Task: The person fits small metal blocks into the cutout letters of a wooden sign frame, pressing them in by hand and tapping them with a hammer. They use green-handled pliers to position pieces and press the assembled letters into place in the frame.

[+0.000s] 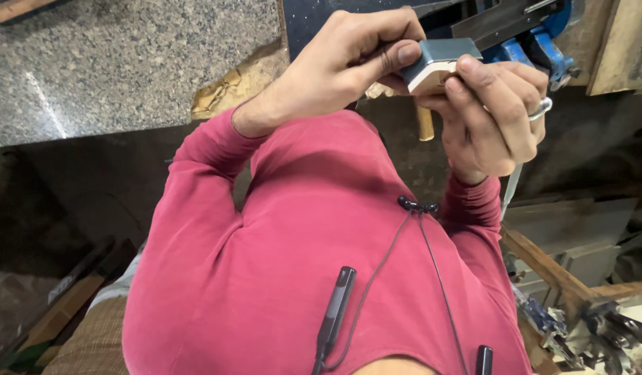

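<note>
Both my hands are raised in front of my chest and grip one small rectangular block (437, 61) with a grey face and a cream side. My left hand (345, 59), coming out of a red sleeve, pinches the block's left end with thumb and fingers. My right hand (491, 114), with a ring on one finger, holds the right end from below and behind. A short wooden handle (424, 123) shows just under the block, between my hands; I cannot tell what it belongs to.
A speckled granite slab (127, 62) with a chipped edge lies at the upper left. A blue vise (539, 42) sits behind my hands. Wooden strips and metal clamps (585, 305) crowd the lower right. An earphone neckband (418, 207) hangs on my red shirt.
</note>
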The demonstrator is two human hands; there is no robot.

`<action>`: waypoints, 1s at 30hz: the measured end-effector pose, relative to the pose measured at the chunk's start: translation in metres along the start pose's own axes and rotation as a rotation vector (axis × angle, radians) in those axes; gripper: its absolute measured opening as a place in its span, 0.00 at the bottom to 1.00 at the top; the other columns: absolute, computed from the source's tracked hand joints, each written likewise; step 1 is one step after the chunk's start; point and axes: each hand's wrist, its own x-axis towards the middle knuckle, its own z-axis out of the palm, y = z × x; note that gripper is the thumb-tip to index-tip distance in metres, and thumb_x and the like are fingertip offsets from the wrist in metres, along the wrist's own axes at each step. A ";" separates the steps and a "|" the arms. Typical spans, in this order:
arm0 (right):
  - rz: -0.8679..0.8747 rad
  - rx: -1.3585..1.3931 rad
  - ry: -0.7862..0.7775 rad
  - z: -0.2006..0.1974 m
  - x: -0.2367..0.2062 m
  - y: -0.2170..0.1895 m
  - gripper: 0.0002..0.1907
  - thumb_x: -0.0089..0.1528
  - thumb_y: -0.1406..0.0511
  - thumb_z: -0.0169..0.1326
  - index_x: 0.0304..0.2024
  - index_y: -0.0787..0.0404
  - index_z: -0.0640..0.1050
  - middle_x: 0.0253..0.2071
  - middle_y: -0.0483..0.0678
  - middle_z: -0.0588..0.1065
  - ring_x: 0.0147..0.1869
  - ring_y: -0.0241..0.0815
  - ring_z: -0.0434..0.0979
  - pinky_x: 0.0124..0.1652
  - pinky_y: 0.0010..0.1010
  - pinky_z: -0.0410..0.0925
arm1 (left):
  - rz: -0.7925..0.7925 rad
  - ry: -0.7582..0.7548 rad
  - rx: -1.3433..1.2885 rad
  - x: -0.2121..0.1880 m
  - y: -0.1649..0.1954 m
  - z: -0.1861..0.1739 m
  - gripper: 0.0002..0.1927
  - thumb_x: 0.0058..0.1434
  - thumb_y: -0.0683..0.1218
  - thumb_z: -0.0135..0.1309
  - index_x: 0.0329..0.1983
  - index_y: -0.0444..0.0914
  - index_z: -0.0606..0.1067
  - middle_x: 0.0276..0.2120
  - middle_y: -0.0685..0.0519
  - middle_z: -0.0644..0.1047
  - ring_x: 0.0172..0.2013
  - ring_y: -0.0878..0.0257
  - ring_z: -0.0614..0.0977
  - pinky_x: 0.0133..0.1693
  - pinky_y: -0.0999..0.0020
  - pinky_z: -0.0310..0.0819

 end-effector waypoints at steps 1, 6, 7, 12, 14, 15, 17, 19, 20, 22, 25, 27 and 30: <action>0.001 -0.040 -0.020 0.000 0.000 -0.002 0.11 0.62 0.70 0.74 0.40 0.72 0.84 0.45 0.54 0.80 0.42 0.50 0.81 0.40 0.40 0.74 | -0.008 0.011 0.008 0.000 0.002 0.001 0.13 0.83 0.48 0.47 0.53 0.31 0.72 0.38 0.53 0.81 0.42 0.72 0.84 0.45 0.74 0.85; 0.093 -0.145 -0.147 0.003 -0.003 -0.009 0.09 0.64 0.74 0.72 0.44 0.69 0.84 0.51 0.54 0.79 0.49 0.51 0.82 0.45 0.42 0.75 | -0.006 0.062 0.190 -0.002 0.014 0.003 0.12 0.80 0.46 0.52 0.55 0.31 0.73 0.37 0.53 0.81 0.40 0.72 0.83 0.43 0.74 0.79; 0.110 -0.144 -0.141 0.004 -0.005 -0.010 0.08 0.65 0.74 0.71 0.45 0.69 0.84 0.52 0.54 0.78 0.49 0.51 0.82 0.46 0.42 0.76 | -0.004 0.047 0.156 -0.003 0.016 0.003 0.13 0.79 0.46 0.56 0.56 0.31 0.72 0.38 0.52 0.81 0.41 0.71 0.81 0.44 0.73 0.79; 0.377 0.020 -0.062 0.017 -0.016 -0.017 0.10 0.69 0.72 0.69 0.51 0.71 0.83 0.60 0.60 0.69 0.56 0.61 0.82 0.53 0.45 0.78 | -0.056 0.056 -0.059 -0.004 0.017 0.004 0.18 0.78 0.47 0.60 0.61 0.32 0.70 0.47 0.52 0.81 0.49 0.70 0.83 0.53 0.74 0.81; 0.491 0.092 0.095 0.021 -0.021 -0.021 0.19 0.68 0.65 0.67 0.55 0.70 0.79 0.63 0.56 0.68 0.57 0.60 0.80 0.52 0.42 0.80 | -0.052 0.042 -0.174 -0.003 0.015 0.006 0.18 0.80 0.46 0.59 0.64 0.33 0.69 0.53 0.51 0.80 0.54 0.71 0.81 0.57 0.75 0.78; 0.542 0.132 0.175 0.022 -0.024 -0.024 0.23 0.67 0.61 0.66 0.57 0.69 0.76 0.64 0.55 0.67 0.58 0.59 0.78 0.51 0.41 0.81 | -0.046 0.037 -0.225 -0.003 0.014 0.007 0.18 0.81 0.46 0.58 0.66 0.33 0.68 0.55 0.51 0.79 0.57 0.71 0.80 0.59 0.76 0.77; 0.696 0.225 0.220 0.024 -0.027 -0.029 0.25 0.70 0.58 0.63 0.62 0.67 0.74 0.63 0.50 0.69 0.57 0.48 0.78 0.54 0.34 0.77 | -0.049 0.040 -0.278 -0.002 0.013 0.012 0.21 0.80 0.46 0.56 0.69 0.35 0.65 0.60 0.52 0.76 0.59 0.72 0.78 0.61 0.76 0.74; 0.896 0.387 0.236 0.026 -0.030 -0.032 0.25 0.72 0.57 0.63 0.62 0.68 0.74 0.59 0.48 0.72 0.55 0.40 0.77 0.55 0.28 0.74 | -0.101 0.062 -0.277 -0.001 0.011 0.017 0.24 0.78 0.46 0.54 0.73 0.35 0.64 0.64 0.53 0.74 0.59 0.72 0.76 0.57 0.76 0.74; 1.005 0.505 0.234 0.026 -0.030 -0.032 0.24 0.72 0.58 0.64 0.60 0.70 0.74 0.54 0.48 0.75 0.53 0.38 0.77 0.54 0.26 0.72 | -0.137 0.073 -0.260 -0.001 0.009 0.019 0.26 0.77 0.46 0.53 0.74 0.35 0.63 0.66 0.54 0.72 0.58 0.72 0.75 0.54 0.75 0.75; 1.120 0.640 0.251 0.026 -0.031 -0.031 0.23 0.71 0.59 0.66 0.58 0.71 0.76 0.48 0.47 0.78 0.50 0.34 0.77 0.53 0.23 0.70 | -0.180 0.105 -0.255 0.001 0.006 0.022 0.26 0.75 0.45 0.53 0.73 0.34 0.63 0.67 0.55 0.71 0.57 0.71 0.75 0.52 0.75 0.73; 1.158 0.664 0.248 0.023 -0.030 -0.027 0.23 0.68 0.62 0.68 0.57 0.70 0.76 0.46 0.46 0.78 0.49 0.33 0.78 0.52 0.23 0.70 | -0.039 0.148 -0.159 0.003 0.000 0.022 0.20 0.80 0.42 0.55 0.71 0.33 0.66 0.66 0.53 0.73 0.63 0.69 0.76 0.63 0.73 0.73; 1.171 0.672 0.188 0.020 -0.029 -0.025 0.23 0.66 0.64 0.68 0.56 0.71 0.74 0.49 0.46 0.78 0.51 0.34 0.78 0.54 0.23 0.71 | 0.030 0.174 -0.134 0.004 -0.005 0.021 0.17 0.82 0.40 0.55 0.70 0.32 0.68 0.63 0.50 0.76 0.64 0.67 0.78 0.67 0.70 0.75; 1.167 0.652 0.143 0.018 -0.027 -0.024 0.18 0.71 0.68 0.68 0.56 0.71 0.75 0.48 0.48 0.79 0.50 0.33 0.78 0.53 0.22 0.71 | -0.027 0.225 -0.203 0.004 -0.014 0.022 0.17 0.79 0.39 0.55 0.68 0.31 0.72 0.57 0.48 0.80 0.58 0.65 0.82 0.63 0.69 0.81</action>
